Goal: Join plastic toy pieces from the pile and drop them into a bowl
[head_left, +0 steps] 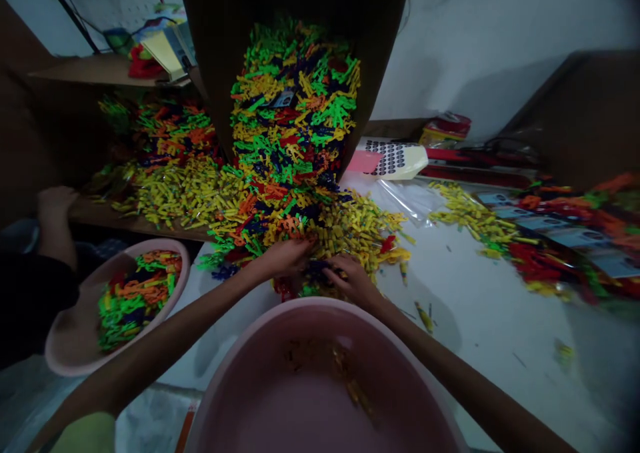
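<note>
My left hand (pixel 289 257) reaches into the front of a heap of small plastic pieces, its fingertips hidden among them. Opposite it, my right hand (pixel 354 281) has thumb and fingers apart, touching dark blue pieces (pixel 316 270) between the two hands. Bright green, orange, red and blue figure-like pieces (pixel 295 146) spill down from a tall brown box (pixel 213 46). Small yellow pieces in clear wrap (pixel 357 229) lie around my right hand. Just below both hands is a large pink basin (pixel 310 409) with a few yellowish pieces in it.
At left, a second pink basin (pixel 173 306) holds mixed coloured pieces, near another person's hand (pixel 56 203). More yellow packets (pixel 185 189) cover a brown ledge. On the white table (pixel 480 333) lie clear plastic bags (pixel 407 199), a patterned sheet (pixel 395 159) and printed cards (pixel 565 229).
</note>
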{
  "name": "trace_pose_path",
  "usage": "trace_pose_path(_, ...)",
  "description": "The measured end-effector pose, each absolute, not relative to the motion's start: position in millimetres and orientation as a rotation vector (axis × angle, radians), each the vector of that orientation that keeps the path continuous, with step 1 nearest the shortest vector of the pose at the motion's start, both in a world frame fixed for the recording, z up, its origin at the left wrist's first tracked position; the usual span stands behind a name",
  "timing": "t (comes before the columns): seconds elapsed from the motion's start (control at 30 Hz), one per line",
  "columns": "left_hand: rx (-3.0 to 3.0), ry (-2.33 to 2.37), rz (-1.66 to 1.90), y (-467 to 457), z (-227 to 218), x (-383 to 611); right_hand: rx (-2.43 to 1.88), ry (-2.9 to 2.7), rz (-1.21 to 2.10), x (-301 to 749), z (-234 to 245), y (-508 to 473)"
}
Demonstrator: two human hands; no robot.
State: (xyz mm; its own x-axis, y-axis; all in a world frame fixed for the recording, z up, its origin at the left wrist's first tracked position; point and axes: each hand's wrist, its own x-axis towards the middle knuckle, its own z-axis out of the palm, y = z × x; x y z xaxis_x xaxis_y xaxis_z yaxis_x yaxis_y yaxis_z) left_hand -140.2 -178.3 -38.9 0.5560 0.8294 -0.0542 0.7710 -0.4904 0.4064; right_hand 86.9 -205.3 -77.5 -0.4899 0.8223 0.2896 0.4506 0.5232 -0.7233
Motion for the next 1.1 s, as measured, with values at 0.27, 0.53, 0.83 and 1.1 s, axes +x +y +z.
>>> trace_pose_path(0.27,1.099,1.106,1.182,-230.6,19.0,-124.6,-1.21,-1.065,1.513,97.8,-11.4,-232.9)
trace_pose_path(0.53,1.039,1.174,1.369,-263.5,29.2,-104.1,-1.31,-0.802,1.479,76.3,-2.1,-247.8)
trace_pose_path(0.83,1.175,1.228,1.409,-266.4,25.9,-100.9,-1.249,-1.04,1.315,64.2,0.1,-261.0)
trace_pose_path(1.1,1.216,1.281,1.407,-269.3,28.4,-99.9,-1.306,-1.347,0.974,62.6,4.5,-268.5)
